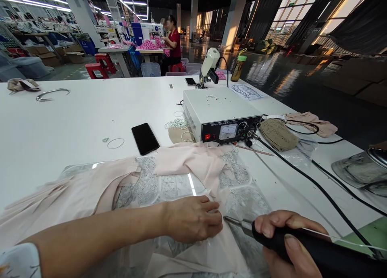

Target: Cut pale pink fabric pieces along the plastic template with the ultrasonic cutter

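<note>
My right hand [290,241] is wrapped round a handheld ultrasonic tool [314,249] with a thick black handle and a slim metal tip. Its tip points left, close to the fingers of my left hand [196,219]. That hand lies palm down with curled fingers, pressing and gripping pale pink fabric [232,245]; what sits under the fingertips is hidden. The fabric rests on a clear plastic sheet [242,201] over a grey speckled surface. More pale pink fabric [190,159] lies just beyond my left hand, and a larger layered heap [75,189] spreads to the left.
A white control box [223,108] with a meter stands behind, its black cable [302,173] running right. Around it are a phone [145,139], elastic loops [178,124], brown fabric pieces [278,134] and a glass jar [359,169]. Farther off, a person [173,42] sits sewing.
</note>
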Motion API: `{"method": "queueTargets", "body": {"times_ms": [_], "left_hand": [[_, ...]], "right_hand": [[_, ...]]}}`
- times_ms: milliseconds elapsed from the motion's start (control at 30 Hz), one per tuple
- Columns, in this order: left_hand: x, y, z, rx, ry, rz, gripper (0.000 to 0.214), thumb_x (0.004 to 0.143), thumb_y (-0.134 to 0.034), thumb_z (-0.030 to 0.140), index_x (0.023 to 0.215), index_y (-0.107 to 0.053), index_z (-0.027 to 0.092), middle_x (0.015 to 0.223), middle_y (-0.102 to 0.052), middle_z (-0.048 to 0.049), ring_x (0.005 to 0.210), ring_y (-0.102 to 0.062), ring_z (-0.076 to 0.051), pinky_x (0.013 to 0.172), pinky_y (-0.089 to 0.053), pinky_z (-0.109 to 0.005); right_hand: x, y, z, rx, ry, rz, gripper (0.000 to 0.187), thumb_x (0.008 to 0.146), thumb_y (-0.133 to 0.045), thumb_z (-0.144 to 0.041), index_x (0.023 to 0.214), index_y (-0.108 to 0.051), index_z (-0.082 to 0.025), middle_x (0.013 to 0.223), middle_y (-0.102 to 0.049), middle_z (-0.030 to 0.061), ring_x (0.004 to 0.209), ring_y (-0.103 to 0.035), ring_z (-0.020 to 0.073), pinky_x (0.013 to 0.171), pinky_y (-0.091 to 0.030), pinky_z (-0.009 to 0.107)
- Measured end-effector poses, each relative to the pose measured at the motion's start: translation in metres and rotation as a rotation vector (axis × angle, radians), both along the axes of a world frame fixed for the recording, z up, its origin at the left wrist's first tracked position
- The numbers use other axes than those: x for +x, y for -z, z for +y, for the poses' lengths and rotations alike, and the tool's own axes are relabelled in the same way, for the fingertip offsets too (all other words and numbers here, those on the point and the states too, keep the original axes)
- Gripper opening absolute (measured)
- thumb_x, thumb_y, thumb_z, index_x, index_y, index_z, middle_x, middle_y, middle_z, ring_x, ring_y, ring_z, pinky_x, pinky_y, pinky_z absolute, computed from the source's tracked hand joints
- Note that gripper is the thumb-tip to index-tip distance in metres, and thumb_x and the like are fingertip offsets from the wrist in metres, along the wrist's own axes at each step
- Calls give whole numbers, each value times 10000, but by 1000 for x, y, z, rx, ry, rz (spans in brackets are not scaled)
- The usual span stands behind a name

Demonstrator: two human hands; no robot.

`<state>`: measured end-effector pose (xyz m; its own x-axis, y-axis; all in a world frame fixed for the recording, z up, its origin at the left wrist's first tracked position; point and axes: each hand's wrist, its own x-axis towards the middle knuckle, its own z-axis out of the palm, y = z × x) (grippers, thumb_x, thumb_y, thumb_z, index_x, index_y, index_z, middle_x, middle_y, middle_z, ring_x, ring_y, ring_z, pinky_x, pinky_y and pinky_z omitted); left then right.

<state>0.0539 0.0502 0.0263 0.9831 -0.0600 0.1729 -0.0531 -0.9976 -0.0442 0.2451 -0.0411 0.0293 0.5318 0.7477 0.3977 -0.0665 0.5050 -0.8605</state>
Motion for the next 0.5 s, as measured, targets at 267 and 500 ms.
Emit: {"method": "queueTargets", "body": {"times_ms": [267,500], "left_hand": [[0,-2,-1,-10,-14,54,174,972,-493,166,1016,-652,109,968,-624,-103,935,-581,-222,760,-449,-314],[0,-2,-1,-43,-20,76,184,981,-473,153,1025,-644,104,950,-634,-94,944,-583,-228,749,-439,-322]], "right_hand": [[1,1,2,-20,1,-27,80,806,-598,-169,849,-548,-214,714,-557,-18,531,-539,125,504,-544,337],[-6,-4,12,-3,52,52,107,762,-610,-167,844,-556,-210,707,-567,-16,529,-543,129,492,-540,332]]}}
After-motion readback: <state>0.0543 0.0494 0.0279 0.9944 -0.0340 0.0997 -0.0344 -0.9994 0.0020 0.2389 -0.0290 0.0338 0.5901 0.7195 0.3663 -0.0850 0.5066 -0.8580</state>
